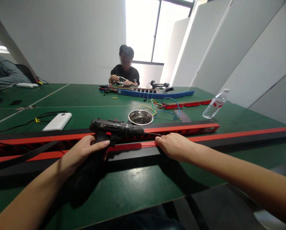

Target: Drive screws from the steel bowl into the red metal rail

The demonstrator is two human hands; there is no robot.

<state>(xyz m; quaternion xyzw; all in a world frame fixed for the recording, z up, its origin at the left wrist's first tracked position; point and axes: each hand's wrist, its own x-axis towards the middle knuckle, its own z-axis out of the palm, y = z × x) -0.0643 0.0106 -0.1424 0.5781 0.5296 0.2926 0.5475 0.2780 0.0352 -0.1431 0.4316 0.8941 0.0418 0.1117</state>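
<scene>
My left hand grips the handle of a black cordless screwdriver, which lies horizontal with its bit pointing right. My right hand rests at the bit's tip, fingers pinched against a long red and black rail that runs across the green table. Whether a screw sits between those fingers is too small to tell. A second red rail lies just behind the first.
A metal bowl of small dark screws stands behind the rails, with coloured wires beyond it. A white power bank lies left, a water bottle right. Across the table a person works over a blue strip.
</scene>
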